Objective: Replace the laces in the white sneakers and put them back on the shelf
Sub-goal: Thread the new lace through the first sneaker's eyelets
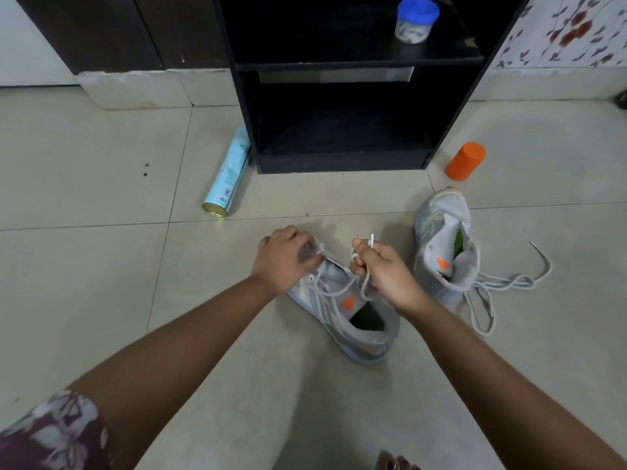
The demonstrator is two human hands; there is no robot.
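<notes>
My left hand [285, 257] is curled over the toe end of the grey-white fabric sneaker [339, 313], gripping it where it lies on the pale tiled floor [101, 198] directly before me. My right hand [383, 269] is closed round the white lace [372, 239] threaded through that shoe, the plastic tip standing above my thumb. The second matching sneaker [444, 245] lies just to the right, its loose lace [509, 283] trailing on the tiles. Both shoes sit in front of the black wooden shelf unit [342, 113], not on it. A pale blue spray can [227, 178] lies at the unit's left foot, and an orange plastic cylinder [465, 161] at its right.
</notes>
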